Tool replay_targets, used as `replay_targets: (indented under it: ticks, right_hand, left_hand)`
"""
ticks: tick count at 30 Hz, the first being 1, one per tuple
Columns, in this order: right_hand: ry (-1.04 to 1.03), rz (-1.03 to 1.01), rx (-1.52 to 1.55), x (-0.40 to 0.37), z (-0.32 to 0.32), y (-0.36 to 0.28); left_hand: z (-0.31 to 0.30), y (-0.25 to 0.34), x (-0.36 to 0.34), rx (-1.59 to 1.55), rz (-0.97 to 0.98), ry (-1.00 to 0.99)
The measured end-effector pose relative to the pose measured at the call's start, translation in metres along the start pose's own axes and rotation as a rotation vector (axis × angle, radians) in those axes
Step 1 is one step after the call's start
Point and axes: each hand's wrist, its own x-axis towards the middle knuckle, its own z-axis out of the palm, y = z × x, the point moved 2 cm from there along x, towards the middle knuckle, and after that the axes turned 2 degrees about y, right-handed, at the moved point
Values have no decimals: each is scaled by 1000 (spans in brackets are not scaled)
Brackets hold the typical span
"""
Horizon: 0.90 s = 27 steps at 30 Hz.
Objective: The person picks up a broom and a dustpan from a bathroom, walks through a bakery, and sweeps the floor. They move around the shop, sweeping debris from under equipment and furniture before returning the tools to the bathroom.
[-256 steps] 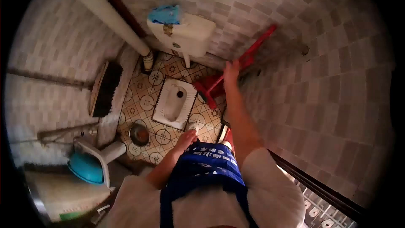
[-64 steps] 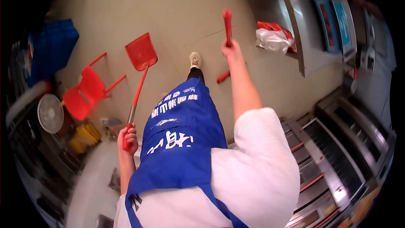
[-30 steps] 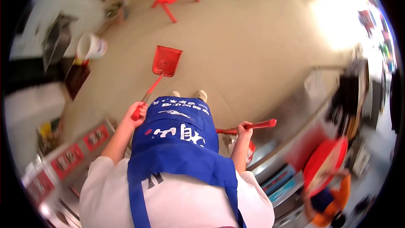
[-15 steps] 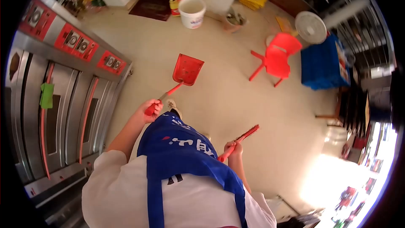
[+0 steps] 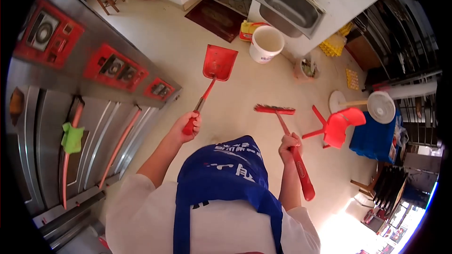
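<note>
**Both hands gripping red cleaning tools over the bakery floor**

The person is standing on the pale floor [image 5: 175, 49] and looking down past a blue apron [image 5: 225, 175]. The left hand [image 5: 188, 124] is closing tightly around the lower end of a red dustpan [image 5: 219, 62] handle, and the pan itself is hanging out ahead, above the floor, with its open scoop facing the camera. The right hand [image 5: 288, 142] is wrapping its fingers around the shaft of a red broom [image 5: 301, 175]; the bristle head is pointing forward and lying near the floor just ahead of the hand, while the grip end is sticking back past the person's forearm. Dustpan and broom are being held apart, one on each side of the body.

To the left, a steel oven [image 5: 56, 80] with red control panels is lining the wall, and a green cloth [image 5: 72, 137] is hanging from one door handle. Ahead, a white bucket [image 5: 266, 43] is sitting just beside a sink [image 5: 292, 8]. To the right, a red chair [image 5: 340, 126] is standing near a white fan [image 5: 380, 107] and a blue crate [image 5: 376, 140].
</note>
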Motion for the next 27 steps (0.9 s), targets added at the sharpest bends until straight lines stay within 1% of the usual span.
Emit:
replay_targets:
  ticks: [1,2,3,4,6,8,9,12,13,15,18,20,22,23,25,27]
  right_hand:
    - [-8,91,11,26,13,10]
    - [-59,125,22,39,32,24]
    - [-63,206,43,65,45,28]
    - [-59,288,63,90,58,31]
    - [-12,390,53,145,86,34]
    - [97,446,-33,190,123,54]
    - [70,453,-104,201,150,63]
    - [96,580,-299,278,196,79]
    - [158,557,-378,297,214,90]
    - [192,571,-489,341,240,106]
    - [244,550,-633,404,280,123]
    - [304,481,-699,447,305,132]
    - [293,442,-685,488,324,130]
    - [281,406,-673,505,341,132]
    - [299,332,-669,521,371,134]
    - [278,292,-616,542,401,142]
  left_hand:
    - [11,17,4,-16,22,-16]
    - [39,38,0,-5,31,-37]
    - [51,55,5,-11,53,-35]
    - [64,70,9,-23,77,-31]
    - [88,97,14,-52,117,-13]
    - [115,126,13,-69,161,-1]
    - [140,142,3,-54,152,-27]
    - [165,180,-3,-102,159,-36]
    - [170,194,-2,-88,167,-17]
    - [177,219,0,-80,176,23]
    - [188,270,26,46,214,65]
    - [204,319,50,138,234,54]
    - [220,375,80,204,223,83]
    - [236,411,96,248,204,97]
    - [267,457,124,290,152,134]
    - [309,519,144,322,106,93]
